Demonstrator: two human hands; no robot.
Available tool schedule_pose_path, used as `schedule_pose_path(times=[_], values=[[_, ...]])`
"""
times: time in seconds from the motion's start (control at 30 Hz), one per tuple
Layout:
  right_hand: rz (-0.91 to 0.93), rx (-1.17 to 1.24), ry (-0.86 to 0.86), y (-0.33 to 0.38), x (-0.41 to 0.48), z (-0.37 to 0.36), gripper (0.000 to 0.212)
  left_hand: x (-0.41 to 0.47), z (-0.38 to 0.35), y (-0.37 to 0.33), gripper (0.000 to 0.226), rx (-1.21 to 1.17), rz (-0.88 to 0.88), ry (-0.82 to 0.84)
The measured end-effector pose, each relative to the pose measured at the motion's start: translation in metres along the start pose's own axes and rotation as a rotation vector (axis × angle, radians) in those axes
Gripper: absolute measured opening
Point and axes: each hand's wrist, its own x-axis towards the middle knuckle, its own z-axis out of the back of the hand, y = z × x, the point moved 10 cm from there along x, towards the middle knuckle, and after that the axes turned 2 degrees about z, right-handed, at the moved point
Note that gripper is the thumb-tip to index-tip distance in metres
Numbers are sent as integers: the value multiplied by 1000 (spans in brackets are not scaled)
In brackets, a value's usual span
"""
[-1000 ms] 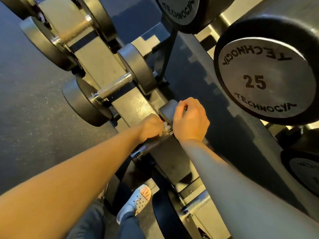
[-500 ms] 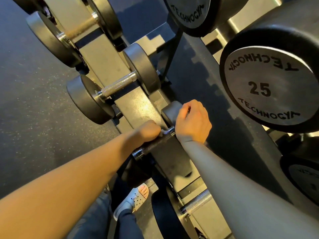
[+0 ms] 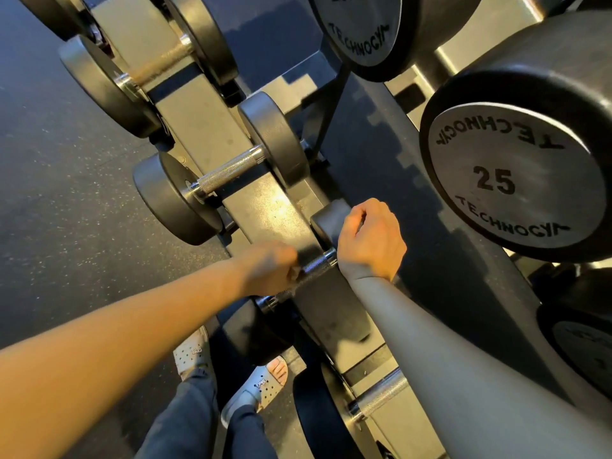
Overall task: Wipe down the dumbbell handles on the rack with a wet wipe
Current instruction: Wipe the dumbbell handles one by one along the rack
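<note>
On the lower rack shelf (image 3: pixel 265 210) lies a small dumbbell with a knurled steel handle (image 3: pixel 318 262) and a black far head (image 3: pixel 326 221). My left hand (image 3: pixel 270 270) is curled round that handle toward its near end and looks motion-blurred. A pale bit of the wet wipe (image 3: pixel 293 272) shows at its fingers; the rest is hidden in the fist. My right hand (image 3: pixel 371 240), in a grey sleeve, grips the far head from above.
More dumbbells sit on the same shelf: one further along (image 3: pixel 228 170), another beyond it (image 3: pixel 159 61), one nearer me (image 3: pixel 377 395). A large dumbbell marked 25 (image 3: pixel 510 180) juts from the upper tier at right. My feet in white slides (image 3: pixel 261 389) stand on dark rubber floor (image 3: pixel 66 193).
My left hand has slid along the handle toward its near end, baring knurled steel next to my right hand. My right hand has kept its hold on the far head.
</note>
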Motion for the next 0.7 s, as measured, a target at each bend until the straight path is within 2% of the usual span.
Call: schedule_pose_path(times=[0.07,0.13,0.23,0.33,0.4,0.5,0.57,0.63,0.7], values=[[-6,-7,-4,0,0,0,20,2,5,5,27,-36,15,-37],[-8,-13,1,0,0,-1,20,4,18,6,29,-293,64,-201],[-3,-26,-3,1,0,0,20,3,15,-14,35,-385,-2,-338],[-6,-26,-8,0,0,-1,20,-8,9,-13,24,-260,62,-366],[-12,-27,-6,1,0,0,18,-16,9,-2,17,-92,112,-296],[-28,-20,11,-1,0,0,17,-28,8,2,18,68,20,-187],[-41,-20,12,-1,0,1,16,-31,1,4,20,162,42,-79],[-61,-15,1,0,0,3,16,-33,4,-6,19,281,51,-96],[-64,-15,-4,2,-1,4,18,-38,7,-20,20,340,25,-186]])
